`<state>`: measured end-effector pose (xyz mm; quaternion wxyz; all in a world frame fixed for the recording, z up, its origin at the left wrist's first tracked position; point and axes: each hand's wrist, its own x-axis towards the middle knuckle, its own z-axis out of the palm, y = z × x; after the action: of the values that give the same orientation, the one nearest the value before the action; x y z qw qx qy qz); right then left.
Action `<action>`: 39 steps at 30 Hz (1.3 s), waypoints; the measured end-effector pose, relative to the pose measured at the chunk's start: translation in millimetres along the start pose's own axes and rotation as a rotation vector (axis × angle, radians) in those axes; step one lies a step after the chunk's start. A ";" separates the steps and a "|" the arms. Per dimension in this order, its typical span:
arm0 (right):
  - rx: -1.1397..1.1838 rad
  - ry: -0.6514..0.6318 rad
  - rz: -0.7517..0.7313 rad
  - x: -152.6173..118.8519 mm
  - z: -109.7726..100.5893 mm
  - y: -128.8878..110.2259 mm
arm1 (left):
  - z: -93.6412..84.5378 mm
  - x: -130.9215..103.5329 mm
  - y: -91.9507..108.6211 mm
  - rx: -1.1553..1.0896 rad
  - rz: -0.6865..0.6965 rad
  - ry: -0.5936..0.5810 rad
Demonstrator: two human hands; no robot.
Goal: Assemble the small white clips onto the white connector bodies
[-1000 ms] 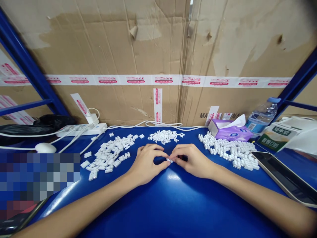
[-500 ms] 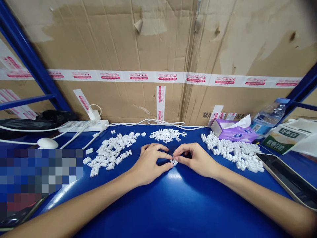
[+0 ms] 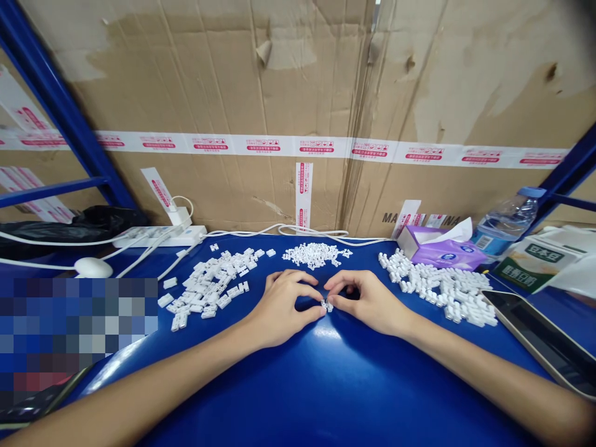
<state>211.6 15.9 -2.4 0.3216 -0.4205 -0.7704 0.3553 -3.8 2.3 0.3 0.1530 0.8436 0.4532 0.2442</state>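
Index fingers (image 3: pixel 332 284) have parted; white piece (image 3: pixel 328 305) sits between left hand (image 3: pixel 282 307) and right hand (image 3: pixel 362 300); grip unclear.

Small white piece (image 3: pixel 328 306) between fingertips (image 3: pixel 317 311)

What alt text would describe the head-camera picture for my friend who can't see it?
A person's left hand and right hand nearly meet over a blue table, fingertips at something small and white. Around them are three piles of white parts, a purple tissue box, with cardboard behind.
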 end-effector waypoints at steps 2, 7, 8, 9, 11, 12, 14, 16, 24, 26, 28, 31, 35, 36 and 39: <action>-0.005 0.005 0.000 -0.2 0.4 -0.4 | 0.3 0.0 -0.3 0.002 0.005 0.002; -0.009 0.009 -0.008 -0.1 0.9 0.6 | 0.4 -0.3 -0.5 0.004 0.008 0.000; -0.010 0.009 -0.009 0.1 1.0 0.9 | 0.2 -0.3 -0.3 0.007 0.007 -0.001; -0.011 0.011 -0.008 0.2 1.2 1.3 | 0.0 -0.2 -0.1 0.010 0.007 -0.003; -0.017 0.022 -0.008 0.4 1.6 2.0 | -0.4 0.0 0.5 0.012 0.006 -0.005; -0.022 0.029 -0.012 0.3 2.0 2.3 | -0.6 0.2 0.8 0.012 0.006 -0.005; -0.031 0.039 -0.029 0.1 2.8 2.8 | -0.8 0.5 1.0 0.009 0.004 -0.004; -0.040 0.039 -0.049 -0.2 3.3 2.8 | -0.8 0.6 0.8 0.007 0.004 -0.003; -0.141 -0.003 -0.145 -4.0 -3.8 0.7 | 0.3 -0.9 -1.9 0.000 0.013 0.007; -0.197 -0.018 -0.195 -5.1 -5.8 1.0 | 0.3 -1.1 -2.1 0.004 0.019 0.005; -0.234 -0.030 -0.232 -5.6 -6.6 1.4 | 0.3 -1.1 -2.1 0.004 0.024 0.004; -0.261 -0.035 -0.227 -5.8 -6.1 1.5 | 0.8 -0.9 -2.3 -0.001 0.020 0.002; -0.296 -0.057 -0.203 -5.9 -5.8 1.1 | 2.2 -0.5 -3.8 -0.008 0.010 0.010; -0.296 -0.057 -0.201 -6.0 -6.1 1.2 | 2.6 -0.5 -4.2 -0.009 0.009 0.012; -0.251 -0.049 -0.201 -6.1 -7.2 2.4 | 3.5 -0.6 -5.2 -0.011 0.007 0.019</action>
<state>221.0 13.5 -1.6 0.2813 -0.3694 -0.8546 0.2324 -5.8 4.5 -5.3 0.1526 0.8419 0.4503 0.2554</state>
